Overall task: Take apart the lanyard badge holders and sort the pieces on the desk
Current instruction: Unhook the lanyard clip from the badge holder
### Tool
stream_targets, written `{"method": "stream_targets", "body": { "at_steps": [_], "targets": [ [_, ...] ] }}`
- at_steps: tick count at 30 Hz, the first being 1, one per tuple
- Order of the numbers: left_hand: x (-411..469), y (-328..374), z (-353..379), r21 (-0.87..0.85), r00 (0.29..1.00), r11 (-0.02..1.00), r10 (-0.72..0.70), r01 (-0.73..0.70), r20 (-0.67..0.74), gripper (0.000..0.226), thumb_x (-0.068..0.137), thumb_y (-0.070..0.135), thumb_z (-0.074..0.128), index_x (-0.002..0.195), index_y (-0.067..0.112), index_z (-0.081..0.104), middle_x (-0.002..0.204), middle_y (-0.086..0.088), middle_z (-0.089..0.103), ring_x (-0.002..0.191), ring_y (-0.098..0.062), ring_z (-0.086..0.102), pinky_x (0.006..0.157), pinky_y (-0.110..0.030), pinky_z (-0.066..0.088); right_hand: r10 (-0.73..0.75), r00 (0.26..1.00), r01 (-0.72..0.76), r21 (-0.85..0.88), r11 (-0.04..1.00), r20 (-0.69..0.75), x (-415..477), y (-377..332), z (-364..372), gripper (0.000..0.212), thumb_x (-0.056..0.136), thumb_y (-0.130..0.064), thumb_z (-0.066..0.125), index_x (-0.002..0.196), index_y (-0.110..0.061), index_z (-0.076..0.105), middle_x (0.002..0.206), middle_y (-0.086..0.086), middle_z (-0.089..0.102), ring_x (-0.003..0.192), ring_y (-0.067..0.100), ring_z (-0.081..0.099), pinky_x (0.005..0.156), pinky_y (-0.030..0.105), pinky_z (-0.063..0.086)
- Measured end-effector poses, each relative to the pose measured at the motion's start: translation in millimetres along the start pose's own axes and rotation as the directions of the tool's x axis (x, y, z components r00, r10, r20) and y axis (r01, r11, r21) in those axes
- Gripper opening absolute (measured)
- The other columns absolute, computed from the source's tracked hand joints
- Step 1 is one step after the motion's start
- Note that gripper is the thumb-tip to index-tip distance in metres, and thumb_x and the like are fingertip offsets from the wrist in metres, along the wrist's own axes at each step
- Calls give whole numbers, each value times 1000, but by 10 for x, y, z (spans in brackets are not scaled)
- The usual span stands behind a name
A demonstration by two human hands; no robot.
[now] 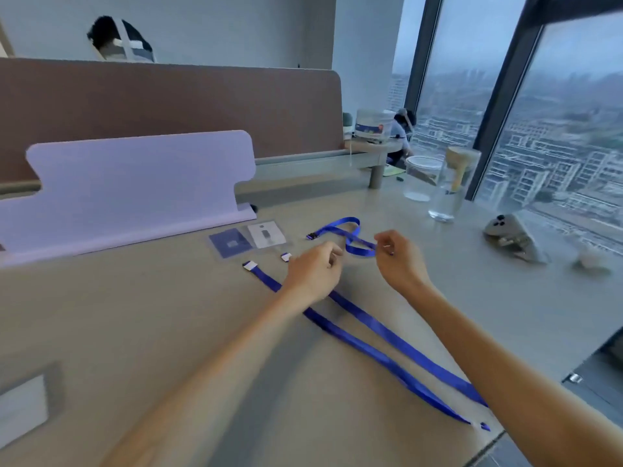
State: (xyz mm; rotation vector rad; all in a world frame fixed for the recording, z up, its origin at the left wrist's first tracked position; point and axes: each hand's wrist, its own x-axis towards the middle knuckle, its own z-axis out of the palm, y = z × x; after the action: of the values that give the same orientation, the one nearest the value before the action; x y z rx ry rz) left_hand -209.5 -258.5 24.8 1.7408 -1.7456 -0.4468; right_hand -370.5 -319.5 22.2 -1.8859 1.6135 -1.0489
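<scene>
Tabletop (168, 332): pale surface that carried every piece; both forearms lay across it.
Long strap (387, 334): blue, flat on the tabletop, doubled into two legs. It passed beneath the left hand and ran back toward the person, under the right forearm. Its capped end (250, 265) lay just left of the left hand.
Looped strap (359, 251): blue and shorter, curled in a loose loop beyond the gap between the hands. Its near end met the right fingertips and its dark-capped far end (312, 236) pointed away to the left.
Right hand (399, 261): thumb and forefinger pinched together on the near end of the looped strap. A small pale bit showed at the fingertips, too small to identify.
Left hand (315, 273): fingers curled, hovering over the long strap. Could not tell whether it held anything.
Badge sleeves (251, 239): two clear pockets side by side, beyond and left of the left hand, apart from both hands.
Loose clip (286, 256): small white piece just left of the left knuckles.
Deciding relation: the looped strap's long axis ran from the right fingertips away and leftward. The right hand was the nearer, and the left probably had only a short reach to the strap's body.
</scene>
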Motion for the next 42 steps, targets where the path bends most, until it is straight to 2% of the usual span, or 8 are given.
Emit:
{"method": "stream_targets", "body": {
  "at_steps": [8,12,18,22,25,31,38,42],
  "targets": [
    [811,-241,230,311,986,950,34,19,-163,30,93,16,44,122,18,55,126,-2,55,119,-25,45,95,-38,33,106,994,-91,-382,920,17,397,350,71,51,85,-46,58,129,-24,51,129,5,51,123,28,39,98,43,32],
    [1082,-412,304,496,986,861,-41,118,-163,27,96,24,44,117,10,54,126,-11,52,119,-30,41,93,-40,33,88,995,-63,-357,932,53,507,471,74,40,89,-31,54,128,-22,53,124,5,56,120,30,42,94,43,33],
    [1167,-434,420,512,976,846,-37,146,-216,22,98,22,45,113,12,58,119,-10,56,113,-30,49,92,-39,34,32,999,-25,-266,964,23,561,562,-77,29,86,-5,51,106,-20,66,102,4,69,97,30,60,71,33,45],
    [1080,-343,410,310,984,938,-115,153,-139,18,95,15,48,113,12,53,120,-10,54,111,-30,52,89,-39,38,56,998,-57,-47,997,-14,519,500,-163,31,88,1,50,105,-17,67,101,1,70,91,22,62,74,34,51],
    [963,-268,280,-20,985,992,-126,124,-117,23,93,11,54,115,14,50,119,-7,58,104,-23,57,82,-34,47,3,1000,-2,54,999,-12,461,291,-251,30,90,2,50,108,-17,66,97,-4,65,87,16,60,71,25,45],
    [381,-15,-324,-500,957,864,-186,52,-222,18,94,12,57,110,18,61,100,-2,66,79,-8,62,64,-19,46,-170,985,171,194,966,-20,182,-280,-281,23,92,-2,56,103,-20,67,89,-6,65,79,8,62,72,22,53],
    [-877,-308,-1254,-669,906,743,-264,-28,-331,19,92,10,62,110,8,61,96,-6,73,78,-14,66,68,-28,51,-371,920,301,383,873,124,-554,-1139,339,24,91,-3,57,106,-19,67,97,-9,69,88,5,63,67,11,48],
    [-1490,-615,-1605,-665,835,747,-361,-8,-416,15,92,12,60,106,13,64,97,3,73,76,7,64,65,-7,46,-451,863,328,427,843,227,-1033,-1491,832,18,91,-3,58,93,-20,64,92,-13,62,87,5,61,81,25,54]
  ]
}}
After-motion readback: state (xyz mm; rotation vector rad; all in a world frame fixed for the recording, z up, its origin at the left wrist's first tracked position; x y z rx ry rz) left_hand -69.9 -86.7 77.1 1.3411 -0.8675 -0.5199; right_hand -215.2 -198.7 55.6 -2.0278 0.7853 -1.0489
